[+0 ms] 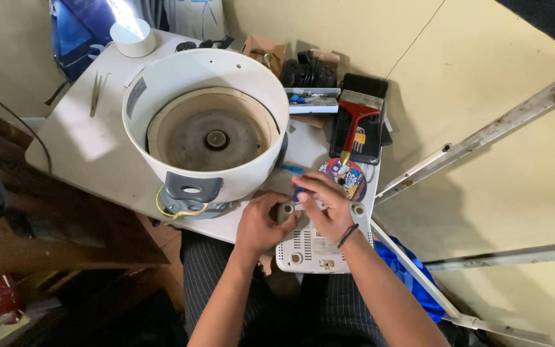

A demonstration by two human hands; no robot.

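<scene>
Casing [309, 247], white plastic, slotted with vents and round corner sockets, lies flat at the near table [91, 138] edge, overhanging toward the person, its long axis left to right. Left hand [261, 225] rests on its left end, fingers curled together. Right hand [322, 202] lies over its far edge, fingertips pinched on a small blue tool [297, 192]. White cooker shell [207, 122] stands just beyond.

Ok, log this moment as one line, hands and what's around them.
left hand: on white vented device | right hand: on same device, blue tool at fingers | beside: open white cooker shell, red-handled brush
</scene>
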